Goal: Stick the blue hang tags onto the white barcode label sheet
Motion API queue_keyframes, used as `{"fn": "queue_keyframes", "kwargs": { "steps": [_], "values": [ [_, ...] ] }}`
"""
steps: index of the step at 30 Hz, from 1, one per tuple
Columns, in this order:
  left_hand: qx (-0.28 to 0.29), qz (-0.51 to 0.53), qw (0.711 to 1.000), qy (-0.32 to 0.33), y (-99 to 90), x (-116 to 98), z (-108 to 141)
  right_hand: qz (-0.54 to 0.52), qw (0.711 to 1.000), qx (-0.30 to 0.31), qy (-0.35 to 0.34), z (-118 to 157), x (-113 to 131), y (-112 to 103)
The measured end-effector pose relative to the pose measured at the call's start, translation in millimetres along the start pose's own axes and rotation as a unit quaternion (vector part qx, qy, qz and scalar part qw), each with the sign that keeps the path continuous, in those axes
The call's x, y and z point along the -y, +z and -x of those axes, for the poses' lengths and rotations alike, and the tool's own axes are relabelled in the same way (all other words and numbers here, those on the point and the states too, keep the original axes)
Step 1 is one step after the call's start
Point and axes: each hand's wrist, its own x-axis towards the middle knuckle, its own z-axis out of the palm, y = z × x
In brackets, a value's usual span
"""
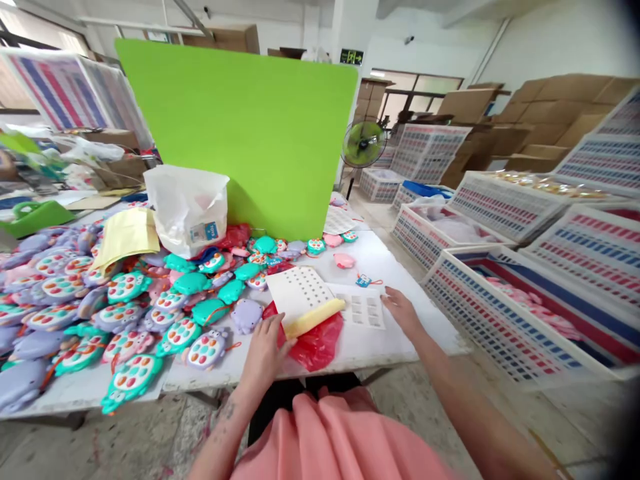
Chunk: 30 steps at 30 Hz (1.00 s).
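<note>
My left hand rests at the table's near side, thumb and fingers apart, by the left end of a folded yellow paper strip. Its fingertips reach the lower left corner of a white sheet with rows of dark dots. Crumpled red plastic lies beneath these papers. A purple animal-shaped toy sits just left of that hand. Over on the right, my right hand is open, fingers stretched out beside a white sheet with pale rectangular labels. A blue tag with an orange loop lies beyond it.
Many teal, purple and pink toys cover the table's left side. A white bag and yellow papers rest among them. A green panel stands behind. White crates line the floor on the right, near a fan.
</note>
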Motion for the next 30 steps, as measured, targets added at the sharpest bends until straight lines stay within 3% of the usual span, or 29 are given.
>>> {"fn": "queue_keyframes", "kwargs": {
  "steps": [3,7,12,16,22,26,30],
  "values": [
    [0.014,-0.073,0.997,0.008,28.7,-9.9,-11.5,-0.030,0.999,0.039,0.004,-6.3,-6.1,13.5],
    [0.036,-0.136,0.990,-0.023,52.3,-23.3,-14.0,-0.065,0.994,0.082,-0.031,-13.1,-16.9,19.5],
    [0.056,-0.156,0.984,-0.072,65.4,-42.1,-12.0,-0.044,0.995,0.083,-0.041,-24.1,-24.2,21.0],
    [0.080,-0.112,0.986,-0.098,71.5,-57.7,-7.3,-0.010,0.987,0.133,-0.086,-27.2,-20.7,18.6],
    [0.045,-0.105,0.990,-0.078,83.3,-55.1,1.1,-0.144,0.969,0.193,-0.047,-47.3,-19.0,-10.4],
    [0.035,-0.069,0.996,-0.038,92.4,-40.3,6.9,-0.254,0.958,0.130,0.023,-89.3,-32.6,-40.8],
    [0.007,-0.062,0.998,-0.013,102.4,-24.1,12.7,-0.255,0.965,-0.036,0.042,-141.0,-41.9,-47.6]
  ]
}}
